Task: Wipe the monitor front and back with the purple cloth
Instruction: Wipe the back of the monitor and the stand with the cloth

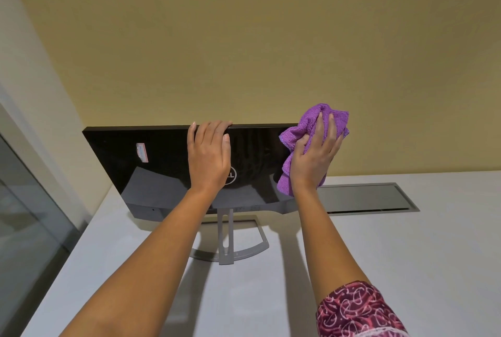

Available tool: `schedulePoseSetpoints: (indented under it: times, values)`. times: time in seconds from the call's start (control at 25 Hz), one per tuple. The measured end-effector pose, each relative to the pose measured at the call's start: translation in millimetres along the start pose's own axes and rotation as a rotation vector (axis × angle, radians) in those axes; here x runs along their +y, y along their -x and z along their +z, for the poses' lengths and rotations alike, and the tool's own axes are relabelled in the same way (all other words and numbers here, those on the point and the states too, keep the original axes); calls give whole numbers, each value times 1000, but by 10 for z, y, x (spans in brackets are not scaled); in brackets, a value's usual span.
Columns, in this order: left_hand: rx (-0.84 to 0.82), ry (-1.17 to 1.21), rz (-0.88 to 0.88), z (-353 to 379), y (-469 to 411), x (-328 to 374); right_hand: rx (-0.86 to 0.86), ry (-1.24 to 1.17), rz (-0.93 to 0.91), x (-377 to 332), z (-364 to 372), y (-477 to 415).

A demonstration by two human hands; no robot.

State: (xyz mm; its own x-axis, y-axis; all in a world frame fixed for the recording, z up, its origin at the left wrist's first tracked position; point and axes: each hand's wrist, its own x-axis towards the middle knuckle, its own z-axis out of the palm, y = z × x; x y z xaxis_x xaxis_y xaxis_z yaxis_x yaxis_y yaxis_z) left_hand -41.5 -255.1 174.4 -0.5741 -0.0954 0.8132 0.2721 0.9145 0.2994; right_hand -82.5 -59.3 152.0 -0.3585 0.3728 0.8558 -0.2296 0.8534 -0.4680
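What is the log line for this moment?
left hand: grips monitor top | right hand: holds cloth on back's upper corner | stage: back

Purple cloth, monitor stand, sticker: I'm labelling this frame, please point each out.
purple cloth (306,122), head view, upper folds left of the fingers
monitor stand (226,256), head view, lower end of the silver post
sticker (142,152), head view, middle of the label
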Motion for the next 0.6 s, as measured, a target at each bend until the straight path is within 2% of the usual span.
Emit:
schedulePoseSetpoints:
  times: [0.2,0.36,0.4,0.48,0.6]
  values:
    - [7,-3,11,35,-5,-30,-60,-54,136,16,70,191]
    - [25,1,23,27,16,-37,-208,-88,548,186,71,850]
    - [28,1,29,26,23,-37,-276,-62,588,168,34,1052]
    - [32,0,33,31,21,-44,-390,1,468,55,-21,1352]
    - [33,-9,31,29,13,-48,-442,-14,213,-169,-69,1394]
